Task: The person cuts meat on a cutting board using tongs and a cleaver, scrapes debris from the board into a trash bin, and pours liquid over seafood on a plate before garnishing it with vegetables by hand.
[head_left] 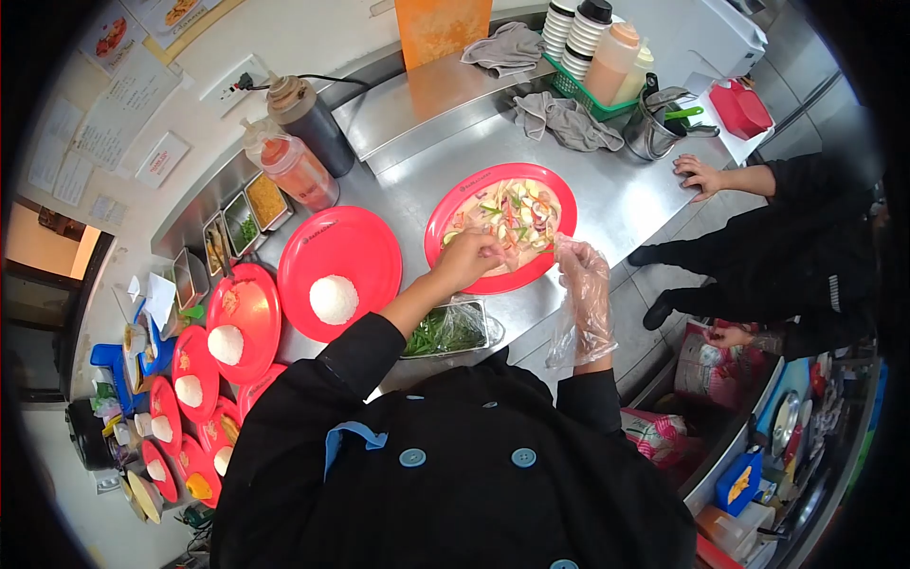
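Note:
A red oval plate (438,220) holds a creamy dish with chopped vegetables (517,218) in pale sauce. My left hand (471,260) is bare and reaches over the near-left part of this plate, fingers curled together in a pinch. Whatever lies between those fingertips is too small to make out. On the plate's right side, my right hand (585,283) wears a loose clear plastic glove. Its fingers are drawn together near the rim, and their tips hide anything held. Below my left wrist sits a metal pan of green herbs (447,330), partly covered with plastic film.
Left of the dish stands a red plate with a rice mound (334,300); several similar plates continue left. Sauce bottles (296,171) and topping pans (248,216) line the wall. A utensil container (652,131) stands right. Another person's hand (700,176) rests on the counter edge.

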Demonstrator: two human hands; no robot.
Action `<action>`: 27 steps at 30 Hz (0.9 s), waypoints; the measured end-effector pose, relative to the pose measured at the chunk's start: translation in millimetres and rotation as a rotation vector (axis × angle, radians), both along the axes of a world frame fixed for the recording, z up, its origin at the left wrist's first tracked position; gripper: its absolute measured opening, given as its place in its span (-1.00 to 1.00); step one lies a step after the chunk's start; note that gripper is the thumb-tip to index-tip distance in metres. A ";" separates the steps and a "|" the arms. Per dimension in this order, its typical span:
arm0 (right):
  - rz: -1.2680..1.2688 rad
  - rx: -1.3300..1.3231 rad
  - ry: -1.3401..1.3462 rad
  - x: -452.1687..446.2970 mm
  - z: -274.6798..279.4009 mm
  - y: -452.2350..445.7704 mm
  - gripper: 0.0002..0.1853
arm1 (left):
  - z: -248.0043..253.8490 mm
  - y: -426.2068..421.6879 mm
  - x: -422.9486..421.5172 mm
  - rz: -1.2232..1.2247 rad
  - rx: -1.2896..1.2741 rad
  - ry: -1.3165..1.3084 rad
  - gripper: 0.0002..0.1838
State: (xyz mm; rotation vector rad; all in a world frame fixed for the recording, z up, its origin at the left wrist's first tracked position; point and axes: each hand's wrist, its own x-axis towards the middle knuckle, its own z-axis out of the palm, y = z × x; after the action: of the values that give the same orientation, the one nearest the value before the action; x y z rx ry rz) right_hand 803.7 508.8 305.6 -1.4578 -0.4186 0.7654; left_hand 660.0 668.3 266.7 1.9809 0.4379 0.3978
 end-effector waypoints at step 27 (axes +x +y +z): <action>0.170 -0.171 -0.501 99.1 -35.7 72.3 -0.87 | 40.6 18.1 -80.9 0.304 0.274 0.241 -0.79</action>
State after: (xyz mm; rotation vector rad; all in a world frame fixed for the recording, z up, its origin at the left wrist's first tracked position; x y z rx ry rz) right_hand 902.9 581.1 269.9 -1.7927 -0.8849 0.5716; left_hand 579.1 686.4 307.3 2.2444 0.8842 0.4276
